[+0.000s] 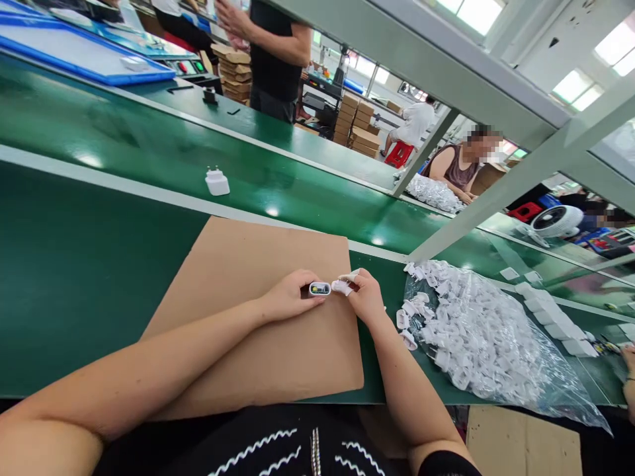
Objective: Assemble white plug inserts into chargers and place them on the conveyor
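My left hand is closed around a white charger housing. Its open end faces me, and a circuit board with a yellow part shows inside. Just to the right, my right hand pinches a small white plug cover close to the housing's rim. Both hands are above a sheet of brown cardboard on the green bench. A clear plastic bag lies right of my right arm, with many white plug covers heaped on it.
A white charger with two pins stands on the green conveyor belt ahead. White housings form a row at the right. A slanted metal post rises beyond the bag. Co-workers are across the belt, and another person's hand shows at the right edge.
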